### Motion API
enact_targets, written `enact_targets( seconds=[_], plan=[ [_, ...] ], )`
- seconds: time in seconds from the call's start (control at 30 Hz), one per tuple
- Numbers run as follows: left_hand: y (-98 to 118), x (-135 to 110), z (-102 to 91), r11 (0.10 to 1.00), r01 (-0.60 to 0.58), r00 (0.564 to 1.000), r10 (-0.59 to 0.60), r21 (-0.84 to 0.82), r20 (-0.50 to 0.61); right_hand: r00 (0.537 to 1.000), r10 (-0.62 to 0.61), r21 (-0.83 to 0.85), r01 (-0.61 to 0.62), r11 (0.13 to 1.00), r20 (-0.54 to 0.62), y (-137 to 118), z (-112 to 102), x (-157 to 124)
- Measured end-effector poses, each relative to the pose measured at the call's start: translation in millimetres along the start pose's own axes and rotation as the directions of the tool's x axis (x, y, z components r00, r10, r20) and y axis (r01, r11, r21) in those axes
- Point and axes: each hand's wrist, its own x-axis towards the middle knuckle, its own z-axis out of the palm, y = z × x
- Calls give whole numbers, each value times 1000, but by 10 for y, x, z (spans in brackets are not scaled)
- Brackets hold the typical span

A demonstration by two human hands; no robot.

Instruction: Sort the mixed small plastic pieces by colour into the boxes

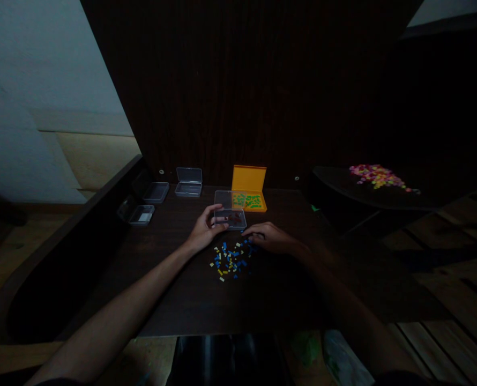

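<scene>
Head view: the left hand (204,230) clasps the left end of a clear box (230,219) between thumb and fingers. The right hand (271,237) curls onto the loose blue and yellow pieces (231,261) on the tabletop (190,300); whether it pinches one I cannot tell. Green pieces (248,201) already lie in one orange box (249,179); three other clear boxes (189,182) stand far left, one pink pile (377,177) far right

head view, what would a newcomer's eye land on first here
The open orange box, green pieces inside, stands out brightest at the back middle of the dark table. In front of it the left hand touches a small clear box and the right hand lies on a scatter of blue and yellow pieces. Far right, a pink and yellow heap sits on another dark surface.
</scene>
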Motion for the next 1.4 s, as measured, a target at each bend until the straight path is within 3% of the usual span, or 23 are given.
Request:
enact_targets(
  seconds=[0.13, 0.37, 0.87, 1.13, 1.4],
  plan=[
    [-3, 14, 4, 1000, 1, 1000, -1, 4, -4, 998, 68, -36, -69, 997, -15, 37, 22, 8],
    [-11, 55, -4, 1000, -8, 1000, 8, 3, -2, 999, 36, -30, -37, 999, -32, 69, 9, -16],
    [-10, 67, 25, 1000, -2, 1000, 2, -29, -7, 992, 88, -26, -91, 995, -89, 60, 62, -7],
    [2, 50, 20, 1000, 21, 1000, -21, -12, 7, 992, 14, -3, -15, 1000, -125, 69, 50, -36],
    [21, 11, 38, 1000, -8, 1000, 8, 5, 29, 944, 141, 167, -93, 982, -300, 8, -11, -42]
  ],
)
